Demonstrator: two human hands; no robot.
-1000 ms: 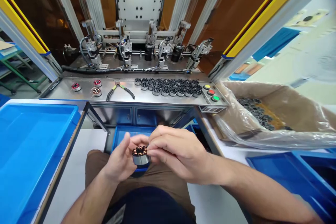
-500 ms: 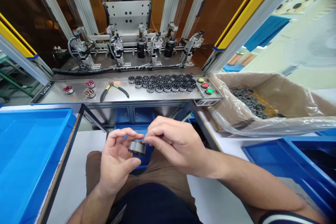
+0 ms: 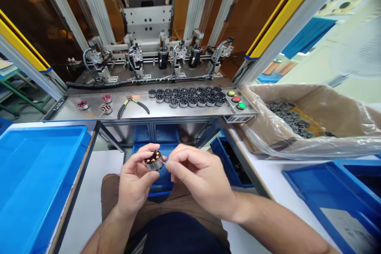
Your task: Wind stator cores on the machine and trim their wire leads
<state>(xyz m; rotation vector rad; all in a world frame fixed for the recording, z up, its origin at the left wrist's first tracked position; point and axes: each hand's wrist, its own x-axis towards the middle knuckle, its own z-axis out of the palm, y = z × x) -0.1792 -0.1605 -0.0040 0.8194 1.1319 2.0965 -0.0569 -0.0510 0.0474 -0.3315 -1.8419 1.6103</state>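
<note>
Item: small round grey metal stator with copper windings [image 3: 154, 160], held above the lap, in front of the steel machine shelf [image 3: 89, 115]
Left hand [image 3: 135, 184]: grasping the stator by its rim, thumb and fingers curled around it, wound face tilted up
Right hand [image 3: 198, 176]: fingertips pinched together just beside the stator (a thin wire end seems caught between them; too fine to confirm)
Shelf contents: cluster of dark unwound stator cores [image 3: 187, 97]; black-handled pliers [image 3: 131, 105]; three wound stators [image 3: 101, 104]; yellow, red and green push buttons [image 3: 236, 99]
Surroundings: empty-looking blue plastic bin [image 3: 35, 174] at left; plastic-lined cardboard box of dark cores [image 3: 303, 121] at right
</note>
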